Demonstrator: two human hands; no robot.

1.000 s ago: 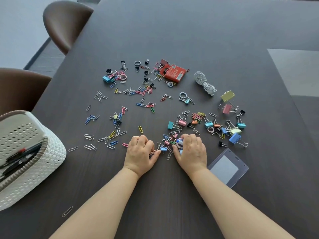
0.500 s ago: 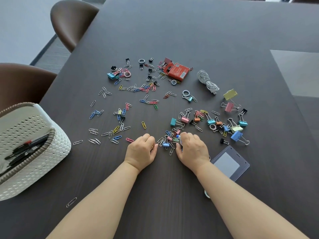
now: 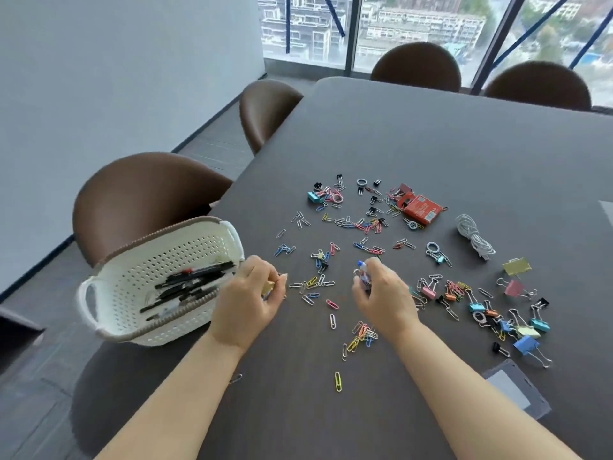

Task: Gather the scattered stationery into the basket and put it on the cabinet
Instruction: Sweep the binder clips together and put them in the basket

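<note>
A white perforated basket with several black pens inside sits at the table's left edge. My left hand is raised just right of the basket, its fingers curled round a small bunch of clips. Further right, my right hand is lifted off the table and grips a handful of clips, a blue one poking out on top. Coloured paper clips lie loose below and between my hands. Binder clips are scattered to the right. A red box and a coiled white cable lie farther back.
The dark table stretches ahead. Brown chairs stand along its left side and at the far end by the window. A transparent card holder lies near the right front edge. A single paper clip lies by my left forearm.
Both hands have lifted off the table with clips in them and moved left toward the basket. The camera has tilted up and turned left, showing the window and far chairs.
</note>
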